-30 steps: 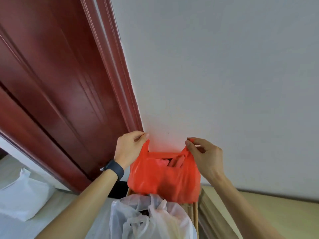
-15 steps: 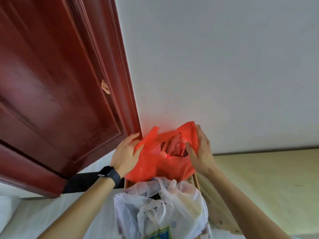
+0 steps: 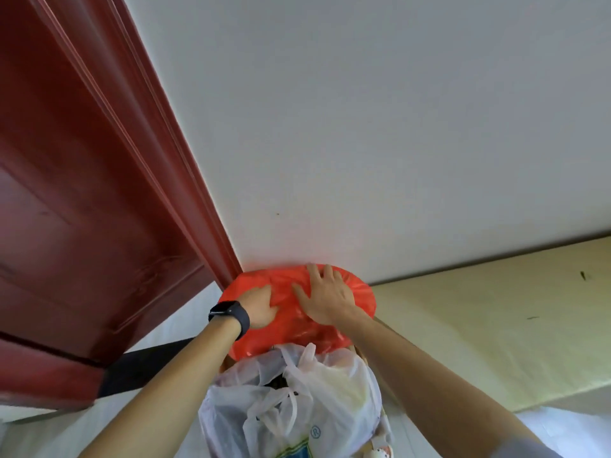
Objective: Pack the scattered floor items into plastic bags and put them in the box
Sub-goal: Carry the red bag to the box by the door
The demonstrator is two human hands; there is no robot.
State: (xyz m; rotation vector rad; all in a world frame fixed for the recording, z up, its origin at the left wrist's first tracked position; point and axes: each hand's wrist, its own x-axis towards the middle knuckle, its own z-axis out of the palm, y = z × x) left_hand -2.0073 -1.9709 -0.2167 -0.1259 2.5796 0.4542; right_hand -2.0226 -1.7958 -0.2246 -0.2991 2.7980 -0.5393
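Red plastic fills the far end of the box (image 3: pixel 360 353): the red bag (image 3: pixel 362 292) lies there, bulging, with its far side against the white wall (image 3: pixel 396 143) and just beside the foot of the dark red door frame (image 3: pixel 211 233). Both hands are on top of it. The right hand (image 3: pixel 327 299) lies flat with its fingers spread and pushes down, grasping nothing. The left hand (image 3: pixel 261 307), with a black watch (image 3: pixel 231 314) at the wrist, sinks bent fingers into the plastic; whether it pinches a fold or only presses cannot be told. A white bag (image 3: pixel 297 401), knotted at the top, sits nearer the person and touches the red one. Only a sliver of cardboard shows between the bags.

The step in hand seems to be seating the red bag in the box, so this bag's packing looks nearly done. The red bag stands proud of the rim, so the next move probably calls for more downward pressure, spread evenly so the thin film does not tear, and then for lifting both hands away. Whether any items are left on the floor is out of view.
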